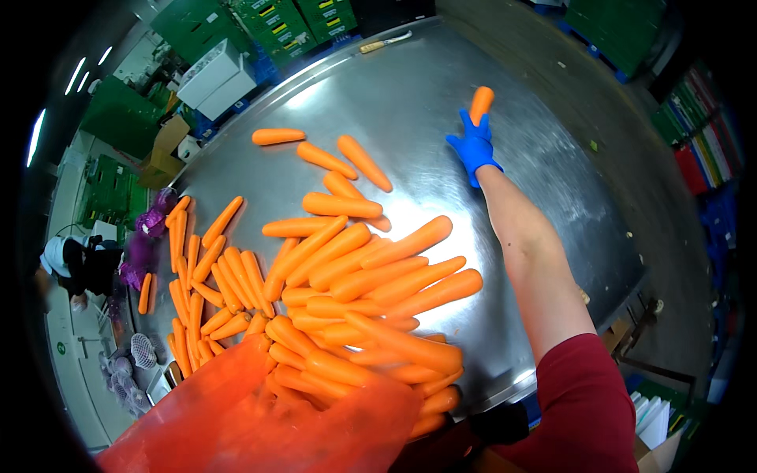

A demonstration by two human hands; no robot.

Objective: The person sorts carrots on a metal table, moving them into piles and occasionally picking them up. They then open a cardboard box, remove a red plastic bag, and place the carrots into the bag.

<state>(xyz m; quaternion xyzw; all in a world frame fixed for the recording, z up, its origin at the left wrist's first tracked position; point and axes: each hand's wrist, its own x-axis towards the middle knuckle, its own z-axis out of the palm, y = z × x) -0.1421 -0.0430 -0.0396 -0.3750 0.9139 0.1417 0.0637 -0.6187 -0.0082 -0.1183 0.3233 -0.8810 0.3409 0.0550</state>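
Observation:
My right hand, in a blue glove, reaches out over the steel table with its fingers apart. Just beyond the fingertips lies a single carrot, its near end partly covered by them; a firm grip is not visible. My left hand is out of view. Below, a red translucent plastic bag lies across the near edge, with a large heap of carrots at its mouth. Smaller groups of carrots spread to the left, and a few loose carrots lie above the heap.
A wooden-handled knife lies by the far edge. Purple cabbages and netted produce are at the left, where a person stands. Green crates and white boxes stand beyond the table; stacked crates are at right.

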